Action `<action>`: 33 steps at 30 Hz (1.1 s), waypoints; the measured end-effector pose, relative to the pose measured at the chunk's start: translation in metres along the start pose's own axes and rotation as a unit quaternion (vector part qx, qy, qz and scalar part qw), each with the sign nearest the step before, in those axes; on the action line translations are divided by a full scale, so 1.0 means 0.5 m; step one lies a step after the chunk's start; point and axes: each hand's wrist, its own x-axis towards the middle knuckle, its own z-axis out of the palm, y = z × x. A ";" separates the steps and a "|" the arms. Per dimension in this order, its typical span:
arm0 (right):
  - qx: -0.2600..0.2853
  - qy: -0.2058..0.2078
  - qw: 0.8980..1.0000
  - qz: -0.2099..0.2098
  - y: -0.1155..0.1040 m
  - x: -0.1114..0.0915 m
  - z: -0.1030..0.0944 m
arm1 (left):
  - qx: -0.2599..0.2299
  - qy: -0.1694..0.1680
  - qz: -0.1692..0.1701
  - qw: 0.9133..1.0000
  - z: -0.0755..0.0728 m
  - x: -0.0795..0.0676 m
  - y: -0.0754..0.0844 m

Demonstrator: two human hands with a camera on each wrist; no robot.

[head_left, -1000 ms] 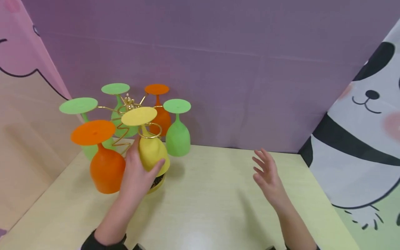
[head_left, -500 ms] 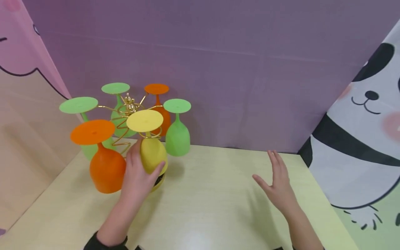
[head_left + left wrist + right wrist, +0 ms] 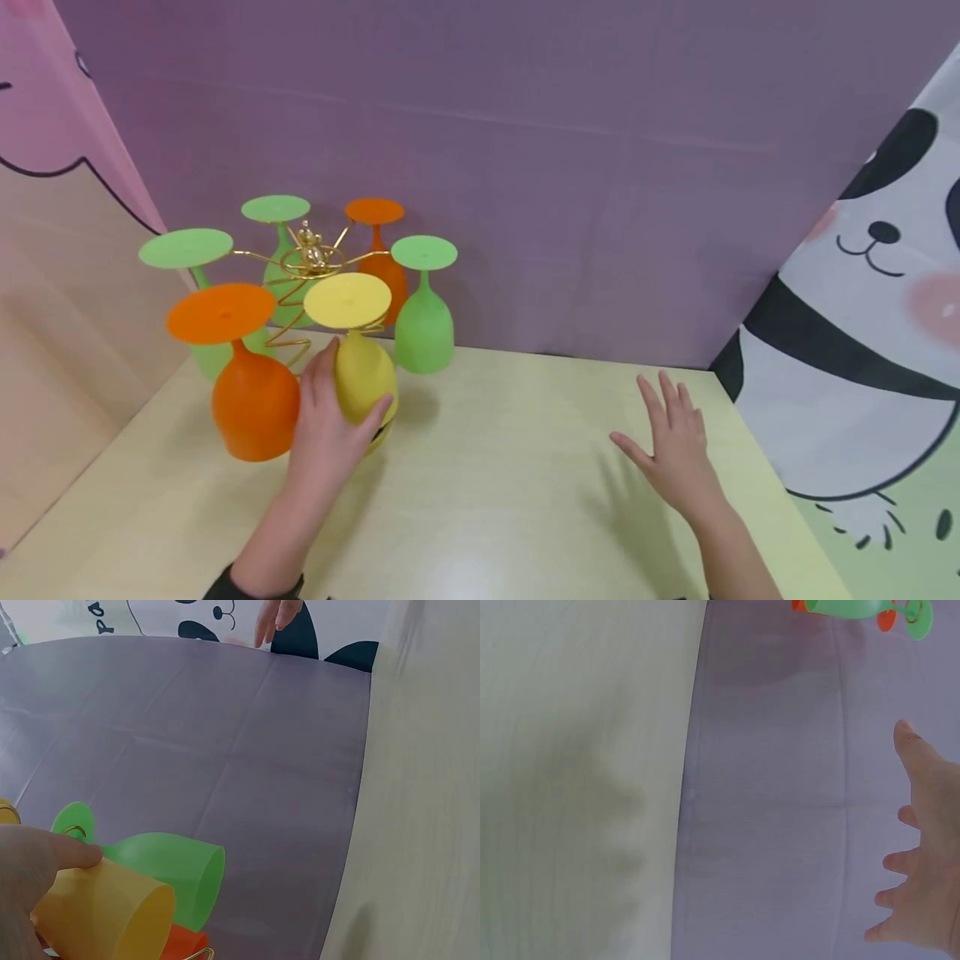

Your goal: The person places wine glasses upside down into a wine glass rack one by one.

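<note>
My left hand [image 3: 324, 429] grips the bowl of a yellow goblet [image 3: 365, 377], which hangs upside down with its flat foot on top, at the front of a gold wire rack [image 3: 313, 260]. In the left wrist view, my thumb lies along the yellow goblet [image 3: 105, 911]. The foot hides most of the ring around its stem. Left of that hand, an orange goblet [image 3: 255, 408] hangs upside down. A green goblet [image 3: 425, 329] hangs at the right. My right hand [image 3: 678, 467] is held over the table's right part, fingers spread, holding nothing.
More upturned goblets hang around the rack: a green one [image 3: 187, 248] at left, another green one [image 3: 276, 208] and an orange one [image 3: 375, 211] behind. A pale wooden table [image 3: 487, 483] lies below. A purple cloth [image 3: 525, 208] closes off the back.
The yellow goblet's foot has shifted right and down with my left hand still around the bowl. My right hand has moved right and spread its fingers.
</note>
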 end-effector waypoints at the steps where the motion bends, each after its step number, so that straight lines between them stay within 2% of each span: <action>1: 0.000 -0.002 1.000 0.001 0.002 -0.001 0.001 | -0.001 0.000 0.002 1.000 0.001 -0.001 0.000; 11: -0.001 -0.027 0.999 0.025 0.015 -0.007 0.010 | -0.012 0.019 0.018 1.000 0.019 -0.018 -0.006; 14: 0.002 -0.026 0.999 0.027 0.018 -0.008 0.013 | -0.016 0.038 0.026 0.999 0.025 -0.025 -0.009; 23: 0.005 -0.023 0.999 0.029 0.021 -0.011 0.023 | -0.023 0.110 0.088 0.990 0.039 -0.049 -0.006; 25: 0.007 -0.025 0.999 0.030 0.021 -0.012 0.025 | -0.027 0.142 0.127 0.981 0.044 -0.055 0.001; 27: 0.008 -0.029 0.999 0.033 0.022 -0.013 0.027 | -0.037 0.187 0.192 0.963 0.052 -0.060 0.011; 29: 0.006 -0.035 0.999 0.037 0.024 -0.014 0.028 | -0.046 0.214 0.256 0.941 0.063 -0.065 0.024; 31: 0.004 -0.039 0.998 0.041 0.025 -0.015 0.030 | -0.055 0.216 0.304 0.926 0.075 -0.072 0.039; 33: 0.003 -0.039 0.998 0.043 0.025 -0.016 0.030 | -0.061 0.192 0.328 0.923 0.088 -0.080 0.053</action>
